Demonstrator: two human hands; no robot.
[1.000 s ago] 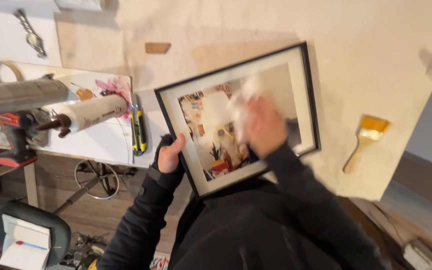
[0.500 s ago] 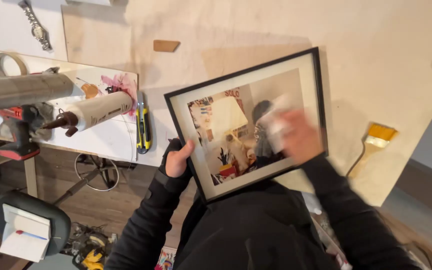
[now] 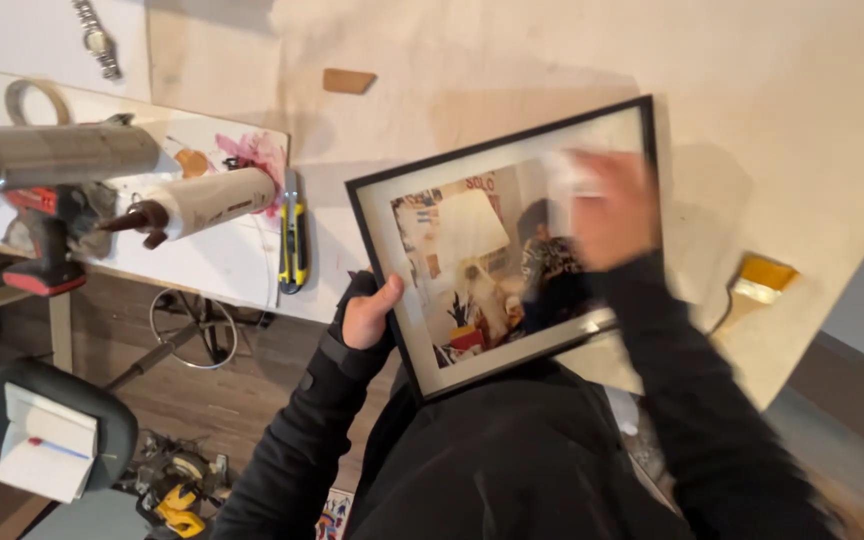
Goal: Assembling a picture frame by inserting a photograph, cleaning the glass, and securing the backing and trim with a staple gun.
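A black picture frame [image 3: 472, 260] with a wide pale mat and a colourful print under its glass is held tilted above the near edge of the table [image 3: 512, 70], its lower part over the person's dark-clothed body. The left hand [image 3: 367, 315] grips the frame's left edge, thumb on the front of the black moulding and the fingers wrapped behind it, clamped on the frame. The right hand [image 3: 607, 215], blurred, lies flat on the glass near the frame's upper right corner with a pale cloth [image 3: 567, 170] pressed under it; whether its fingers are curled or spread on the cloth cannot be told through the blur. Both arms wear black sleeves. Just right of the frame, on the pale table surface, lies a paintbrush [image 3: 752, 290] with a yellow ferrule. To the left of the frame a yellow and black utility knife [image 3: 293, 235] rests on a white sheet, beside a white caulk cartridge [image 3: 202, 200] with a dark nozzle. Further left stand a grey metal tube [image 3: 52, 155] and a red and black power tool [image 3: 47, 240]. A small brown tab [image 3: 349, 81] lies on the table above the frame, well apart from it, and a wristwatch [image 3: 99, 40] lies near the top left. Below the table, on the wooden floor, a dark stool carries a white notepad [image 3: 47, 455].
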